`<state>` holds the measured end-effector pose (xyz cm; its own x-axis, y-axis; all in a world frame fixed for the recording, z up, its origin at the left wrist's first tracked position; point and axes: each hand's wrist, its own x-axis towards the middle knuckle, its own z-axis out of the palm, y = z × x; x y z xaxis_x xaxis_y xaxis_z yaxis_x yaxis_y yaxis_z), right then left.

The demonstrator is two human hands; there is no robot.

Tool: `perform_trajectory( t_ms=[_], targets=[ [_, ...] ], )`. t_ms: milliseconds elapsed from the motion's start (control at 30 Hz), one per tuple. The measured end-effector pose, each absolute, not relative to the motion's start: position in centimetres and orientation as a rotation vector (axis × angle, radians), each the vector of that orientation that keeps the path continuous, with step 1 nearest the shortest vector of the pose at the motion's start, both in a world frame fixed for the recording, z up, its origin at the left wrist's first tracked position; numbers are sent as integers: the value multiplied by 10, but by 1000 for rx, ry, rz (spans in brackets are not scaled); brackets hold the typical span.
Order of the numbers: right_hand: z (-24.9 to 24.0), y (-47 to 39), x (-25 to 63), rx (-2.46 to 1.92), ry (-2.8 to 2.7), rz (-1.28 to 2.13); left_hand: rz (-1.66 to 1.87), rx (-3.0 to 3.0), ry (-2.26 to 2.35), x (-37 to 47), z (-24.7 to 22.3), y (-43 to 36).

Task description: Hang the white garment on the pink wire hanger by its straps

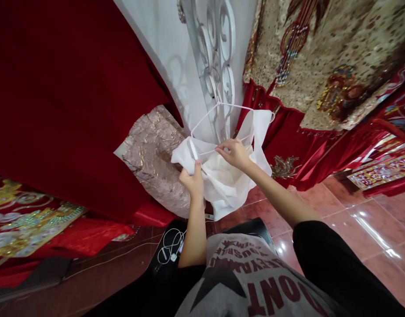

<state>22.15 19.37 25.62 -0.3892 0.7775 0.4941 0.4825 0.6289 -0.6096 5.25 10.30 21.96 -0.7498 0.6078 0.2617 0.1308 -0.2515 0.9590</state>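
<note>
A white sheer garment (pixel 227 198) hangs in front of me on a pale pink clothes hanger (pixel 204 115). The hanger's hook is looped on a white scrolled metal frame (pixel 227 75). My left hand (pixel 193 179) is closed on the garment's left edge, thumb up, beside a white strip of it. My right hand (pixel 233 154) pinches at the hanger's lower bar, over the garment's opening. Fingertips of the right hand partly hide what lies between them. The garment's right shoulder drapes over the hanger's right end.
A pinkish, crinkled garment (pixel 156 158) hangs just left. Red cloth (pixel 73 88) fills the left side, and a gold sequinned garment (pixel 317 57) hangs at upper right. Below, a white cable (pixel 169 246) lies on a black seat, above a pink tiled floor (pixel 347 220).
</note>
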Motion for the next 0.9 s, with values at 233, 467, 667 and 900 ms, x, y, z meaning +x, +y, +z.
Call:
perform_trajectory(
  t_ms=[233,467,667,900],
  targets=[
    [271,179,230,-985,-2056,538,1954,742,1177,39,299,92],
    [277,167,227,-977,-2029,560,1764,529,506,6,342,102],
    [262,180,226,-999,-2028,549,2120,446,237,-51,307,79],
    [258,172,214,-831,-1973,611,1999,673,1141,-37,271,65]
  ],
)
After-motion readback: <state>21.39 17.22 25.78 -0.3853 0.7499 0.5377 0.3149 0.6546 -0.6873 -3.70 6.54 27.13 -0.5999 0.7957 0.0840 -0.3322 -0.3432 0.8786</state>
